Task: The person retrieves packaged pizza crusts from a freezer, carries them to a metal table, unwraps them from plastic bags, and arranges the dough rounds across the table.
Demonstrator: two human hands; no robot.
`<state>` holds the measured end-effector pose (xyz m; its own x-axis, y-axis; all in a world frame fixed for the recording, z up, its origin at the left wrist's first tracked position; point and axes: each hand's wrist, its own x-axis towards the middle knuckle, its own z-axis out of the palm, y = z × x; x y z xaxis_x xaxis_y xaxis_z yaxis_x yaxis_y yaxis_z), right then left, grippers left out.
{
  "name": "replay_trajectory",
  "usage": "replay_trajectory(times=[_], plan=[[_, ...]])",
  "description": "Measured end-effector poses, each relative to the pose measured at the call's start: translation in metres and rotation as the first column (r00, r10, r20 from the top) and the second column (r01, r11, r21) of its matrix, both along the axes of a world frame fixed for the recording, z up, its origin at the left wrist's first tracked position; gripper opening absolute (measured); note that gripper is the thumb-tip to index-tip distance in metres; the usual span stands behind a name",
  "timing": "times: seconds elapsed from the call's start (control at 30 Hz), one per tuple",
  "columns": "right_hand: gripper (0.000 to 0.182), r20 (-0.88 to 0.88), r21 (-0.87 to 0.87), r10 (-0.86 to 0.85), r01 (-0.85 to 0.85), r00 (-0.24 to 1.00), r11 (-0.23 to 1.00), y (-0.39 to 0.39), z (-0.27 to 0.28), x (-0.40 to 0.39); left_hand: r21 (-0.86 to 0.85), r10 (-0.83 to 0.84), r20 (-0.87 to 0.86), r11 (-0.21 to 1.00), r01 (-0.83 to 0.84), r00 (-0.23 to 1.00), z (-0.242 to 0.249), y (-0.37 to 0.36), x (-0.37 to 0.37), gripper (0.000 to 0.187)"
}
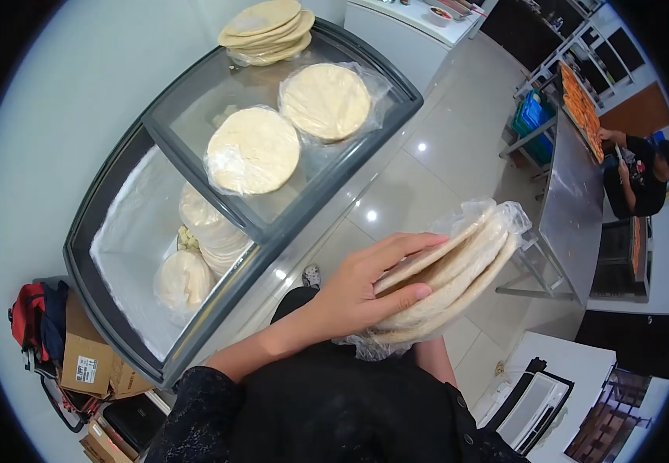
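Observation:
My left hand [377,285] grips the near edge of a stack of flat dough rounds [458,270] in clear plastic, its thumb and fingers pressed on the layers. The rounds fan slightly apart on the side facing me. Of my right arm only the forearm [436,361] shows, below the stack; the hand itself is hidden behind the dough. To the left is a chest freezer [272,247] with its sliding glass lid partly open. Inside lie more wrapped dough rounds [182,283] and a taller stack of them [222,239].
On the glass lid rest two wrapped dough rounds [253,150] [325,102] and a pile of rounds [266,32]. A steel table [569,208] stands at right, where a co-worker [635,174] handles a long orange-topped tray [579,108]. Cardboard boxes [87,347] sit lower left.

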<state>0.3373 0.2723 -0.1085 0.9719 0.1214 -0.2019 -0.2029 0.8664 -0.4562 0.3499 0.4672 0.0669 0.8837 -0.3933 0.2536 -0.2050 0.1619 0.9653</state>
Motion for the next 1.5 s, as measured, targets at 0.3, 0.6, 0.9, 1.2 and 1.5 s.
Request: replay_trajectory(times=[0.3,0.6,0.9,1.2,1.5], plan=[[0.074,-0.020,-0.134,0.010,-0.013,1.000,0.991,0.072,0.004,0.070,-0.043,-0.024,-0.002,0.999,0.024,1.000,-0.013,0.070,0.067,0.052],[0.064,-0.116,-0.151,0.110,-0.127,0.987,0.980,0.132,-0.009,0.139,0.066,0.347,-0.155,0.938,-0.341,0.925,-0.066,0.177,0.141,0.058],[0.062,-0.398,-0.646,0.168,-0.405,0.902,0.646,0.244,-0.104,0.211,0.395,0.752,-0.375,0.658,-0.641,0.541,-0.188,0.304,0.187,0.055],[0.059,-0.426,-0.534,0.213,-0.434,0.879,0.725,0.256,-0.066,0.234,0.675,0.882,0.004,0.345,-0.653,0.470,-0.219,0.326,0.202,0.059],[0.061,-0.567,-0.213,0.537,-0.741,0.625,0.637,0.234,-0.020,0.242,0.375,0.701,-0.417,0.712,-0.593,0.578,-0.168,0.324,0.195,0.040]])
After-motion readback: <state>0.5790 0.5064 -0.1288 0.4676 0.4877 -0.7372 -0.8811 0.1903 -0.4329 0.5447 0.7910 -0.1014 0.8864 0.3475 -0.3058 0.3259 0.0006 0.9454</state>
